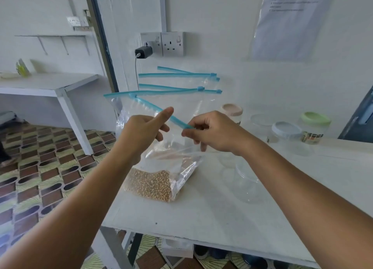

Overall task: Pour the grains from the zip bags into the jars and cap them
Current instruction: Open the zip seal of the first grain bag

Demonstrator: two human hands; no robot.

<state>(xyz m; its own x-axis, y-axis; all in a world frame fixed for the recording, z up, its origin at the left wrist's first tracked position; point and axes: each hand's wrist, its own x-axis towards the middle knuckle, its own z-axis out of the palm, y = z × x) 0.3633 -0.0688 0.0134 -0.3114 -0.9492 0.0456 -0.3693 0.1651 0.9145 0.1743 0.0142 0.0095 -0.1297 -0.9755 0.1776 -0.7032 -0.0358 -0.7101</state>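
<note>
I see zip bag (pixel 161 167) upright at white tabletop (pixel 212 214) left edge, grains at bottom, blue zipper strip slanting down-right. Left hand (pixel 141 135) grips bag top; right hand (pixel 210 133) pinches strip end. Patterned floor left.

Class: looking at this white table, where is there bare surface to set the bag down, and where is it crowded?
The white table is bare along its near edge, in front of the bag of grains and beneath the forearms. The far right corner is crowded with capped jars; a clear jar stands right of the bag, and more zip bags lean against the wall.
</note>
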